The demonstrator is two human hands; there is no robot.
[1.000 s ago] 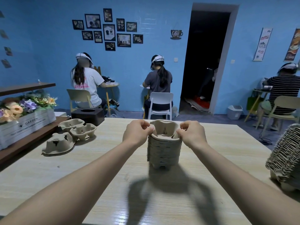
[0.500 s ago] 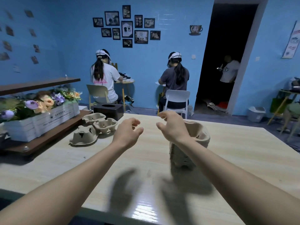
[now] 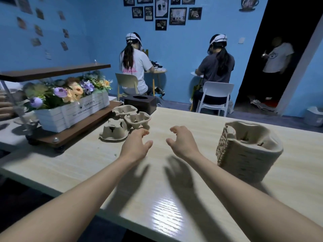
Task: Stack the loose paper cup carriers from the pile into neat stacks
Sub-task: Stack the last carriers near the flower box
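A tall stack of brown paper cup carriers [image 3: 248, 152] stands on the wooden table [image 3: 174, 215] at the right. Three loose carriers lie at the table's far left: one upside down [image 3: 114, 131], one upright beside it [image 3: 138, 120], another behind [image 3: 124, 110]. My left hand [image 3: 136, 145] hovers just right of the upside-down carrier, fingers loosely curled, holding nothing. My right hand [image 3: 181, 142] hangs over the table's middle, left of the stack, fingers relaxed and empty.
A white flower box [image 3: 70, 112] sits on a low wooden shelf [image 3: 73, 130] left of the table. A dark tissue box [image 3: 140, 103] stands behind the loose carriers. Two people sit at small tables by the blue wall; a third stands in the doorway.
Both hands have let go of the stack's top and moved left toward the loose carriers. The view has swung left, so the stack now sits at the right.
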